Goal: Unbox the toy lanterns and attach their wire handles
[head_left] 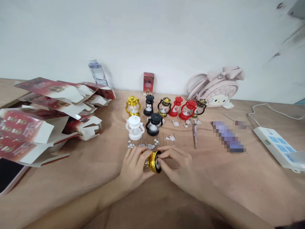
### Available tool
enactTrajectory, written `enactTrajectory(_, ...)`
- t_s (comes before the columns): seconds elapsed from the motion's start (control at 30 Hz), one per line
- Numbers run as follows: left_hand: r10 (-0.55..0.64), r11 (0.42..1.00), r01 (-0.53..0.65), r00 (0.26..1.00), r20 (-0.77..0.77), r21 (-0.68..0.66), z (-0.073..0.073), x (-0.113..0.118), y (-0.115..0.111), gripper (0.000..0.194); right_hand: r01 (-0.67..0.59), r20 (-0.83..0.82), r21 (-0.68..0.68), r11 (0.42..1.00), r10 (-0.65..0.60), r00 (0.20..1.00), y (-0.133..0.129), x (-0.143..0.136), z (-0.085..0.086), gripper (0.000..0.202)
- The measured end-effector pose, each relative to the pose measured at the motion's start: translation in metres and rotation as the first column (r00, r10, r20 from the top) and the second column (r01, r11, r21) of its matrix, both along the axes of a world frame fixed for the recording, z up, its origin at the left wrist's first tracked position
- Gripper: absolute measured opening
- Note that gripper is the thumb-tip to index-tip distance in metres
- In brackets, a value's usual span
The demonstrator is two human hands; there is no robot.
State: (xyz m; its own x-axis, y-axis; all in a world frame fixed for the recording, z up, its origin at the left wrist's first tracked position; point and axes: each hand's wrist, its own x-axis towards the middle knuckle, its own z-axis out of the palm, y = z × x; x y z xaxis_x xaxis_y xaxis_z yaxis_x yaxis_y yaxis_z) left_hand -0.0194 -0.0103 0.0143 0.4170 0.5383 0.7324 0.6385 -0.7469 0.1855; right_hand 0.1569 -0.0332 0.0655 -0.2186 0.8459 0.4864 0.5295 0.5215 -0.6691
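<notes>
From where I stand: small upright red cardboard box [148, 83] by the wall bears white script, two lines, seemingly "Merry Christmas"; too tiny to be certain. Similar pale lettering on the heaped red-and-white folded cartons [45, 90], blurred, not legible. Round pale-pink quilted bag [220, 90]: whiskered cat-face emblem [218, 100], Hello Kitty style. White plastic power strip [277, 146]: blue panels, their markings unreadable.

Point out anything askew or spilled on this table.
The printed cartons at the left lie heaped at odd angles, flaps open, unlike the red box standing upright at the back. One gold lantern is tipped sideways, but the left hand holds it so. No spill shows.
</notes>
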Motion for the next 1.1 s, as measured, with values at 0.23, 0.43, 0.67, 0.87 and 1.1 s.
enactTrajectory(0.23,0.019,1.0,-0.019,1.0,0.009,-0.017,0.0,0.0,0.0,0.025,0.014,-0.043,-0.078,0.997,-0.017,0.999,-0.003,-0.001,-0.002,0.012)
enactTrajectory(0.43,0.008,1.0,-0.007,1.0,0.013,-0.017,0.0,0.001,0.0,0.026,0.047,-0.104,-0.175,0.983,-0.066,0.992,-0.004,-0.002,-0.009,0.007)
enactTrajectory(0.67,0.015,1.0,-0.015,1.0,0.007,-0.012,-0.002,0.0,0.001,0.028,0.077,-0.014,-0.129,0.989,-0.079,0.997,-0.006,-0.004,-0.007,0.012)
enactTrajectory(0.87,0.011,1.0,-0.011,1.0,-0.023,0.008,-0.002,0.0,0.0,0.025,0.109,0.032,-0.031,0.994,-0.108,0.994,-0.007,-0.006,-0.01,0.011)
enactTrajectory(1.1,0.01,1.0,-0.01,1.0,-0.027,0.012,-0.001,0.0,0.0,0.022,0.122,0.04,0.064,0.99,-0.125,0.991,-0.008,-0.007,-0.013,0.011)
